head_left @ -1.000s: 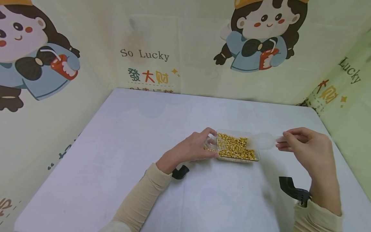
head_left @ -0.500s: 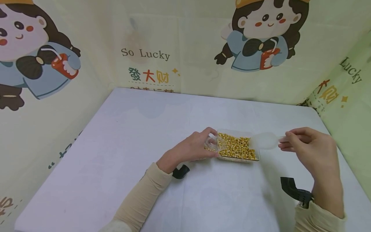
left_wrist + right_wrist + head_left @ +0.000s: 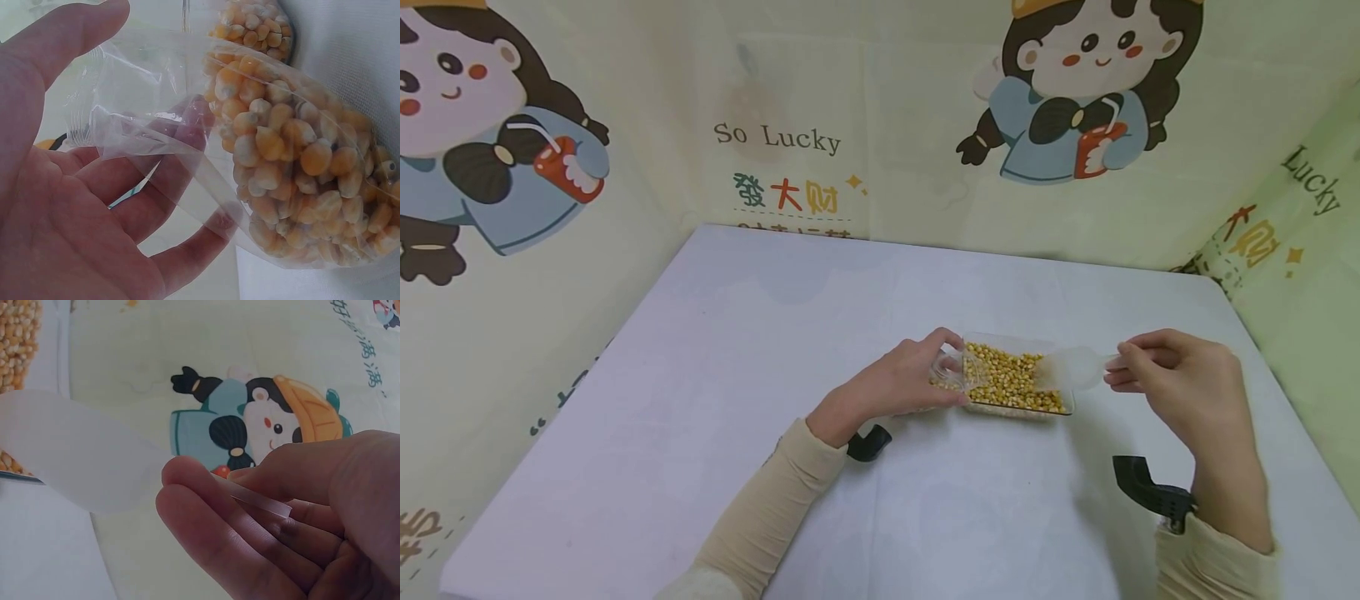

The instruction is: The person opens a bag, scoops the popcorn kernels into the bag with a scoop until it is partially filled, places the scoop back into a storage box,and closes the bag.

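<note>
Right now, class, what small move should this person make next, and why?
Perhaps dip the spoon into the box of corn: the right hand pinches it, its tip overlaps the corn in the head view, and no heap shows on it. The left hand holds the bottle alongside.

the kernels (image 3: 1000, 379) are yellow, the scoop (image 3: 1081, 368) milky white, the sleeves (image 3: 767, 508) beige, the pale backdrop (image 3: 910, 142) cartoon-printed.

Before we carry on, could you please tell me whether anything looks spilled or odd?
Nothing stands out: all the corn I can see sits inside the box and bottle, and no spill shows on the table.
</note>
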